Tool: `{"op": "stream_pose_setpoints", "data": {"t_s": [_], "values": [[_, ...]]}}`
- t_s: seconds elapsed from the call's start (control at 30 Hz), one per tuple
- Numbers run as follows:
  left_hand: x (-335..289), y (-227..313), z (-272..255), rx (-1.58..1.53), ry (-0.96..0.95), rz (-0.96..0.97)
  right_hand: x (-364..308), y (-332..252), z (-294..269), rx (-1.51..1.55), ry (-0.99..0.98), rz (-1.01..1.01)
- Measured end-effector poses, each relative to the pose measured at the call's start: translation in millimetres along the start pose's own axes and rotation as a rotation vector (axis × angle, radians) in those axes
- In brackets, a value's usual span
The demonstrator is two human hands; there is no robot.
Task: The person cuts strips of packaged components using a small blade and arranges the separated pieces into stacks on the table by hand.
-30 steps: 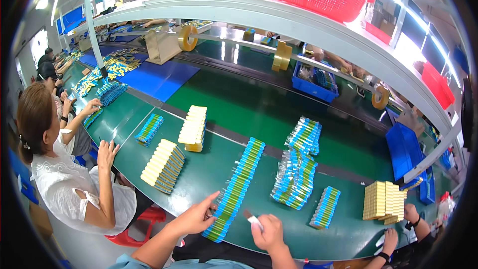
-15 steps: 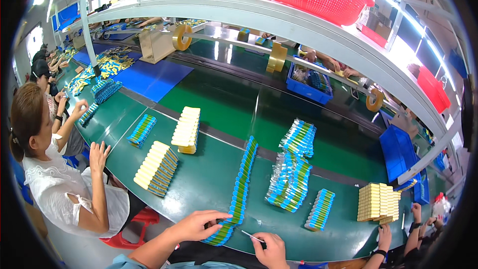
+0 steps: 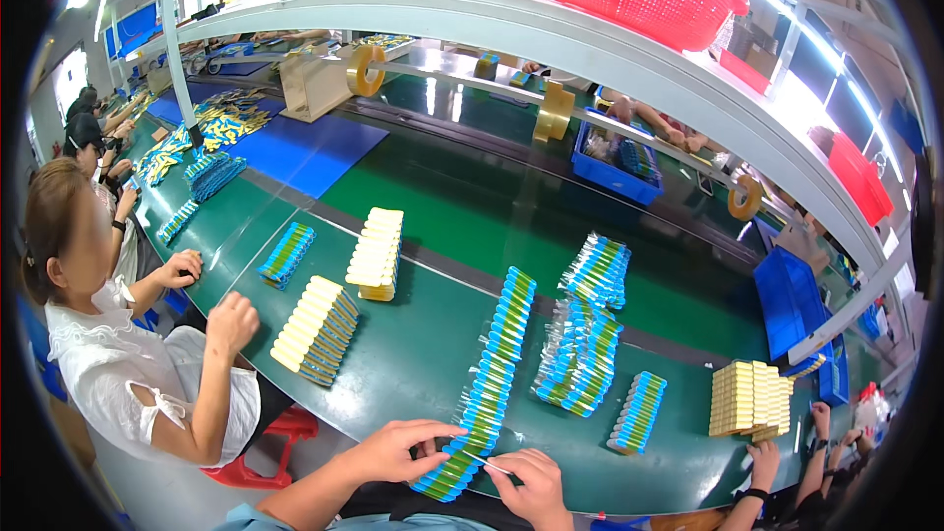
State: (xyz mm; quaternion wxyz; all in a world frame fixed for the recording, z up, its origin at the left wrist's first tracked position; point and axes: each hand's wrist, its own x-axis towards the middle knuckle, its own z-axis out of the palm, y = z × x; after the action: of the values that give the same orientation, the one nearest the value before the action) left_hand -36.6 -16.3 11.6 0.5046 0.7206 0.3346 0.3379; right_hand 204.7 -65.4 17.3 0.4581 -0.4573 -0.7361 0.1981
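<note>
Long overlapping row of flat blue-and-green pieces: near centre, on glossy green tabletop | left hand: at row's near left edge, cannot tell if grip pinches | right hand: grip pinching slim white stick

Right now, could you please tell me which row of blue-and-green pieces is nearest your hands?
The long, slanting row of overlapping blue-and-green pieces: its near end lies at the left hand and right hand, while every other such row sits farther off.
</note>
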Motion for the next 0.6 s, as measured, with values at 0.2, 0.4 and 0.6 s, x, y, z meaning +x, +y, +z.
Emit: {"op": "stream_pose_setpoints", "data": {"t_s": [0.2,0.4,0.6], "values": [[-4,6,-9,-0.026,-0.056,-0.161,-2,-3,2,0.059,-0.015,0.047],[-9,-9,-11,0.054,-0.027,-0.140,-22,6,-8,1.346,0.411,0.271],[-16,-19,-9,-0.144,-0.102,-0.270,-22,17,-10,0.194,-0.270,0.461]]}}
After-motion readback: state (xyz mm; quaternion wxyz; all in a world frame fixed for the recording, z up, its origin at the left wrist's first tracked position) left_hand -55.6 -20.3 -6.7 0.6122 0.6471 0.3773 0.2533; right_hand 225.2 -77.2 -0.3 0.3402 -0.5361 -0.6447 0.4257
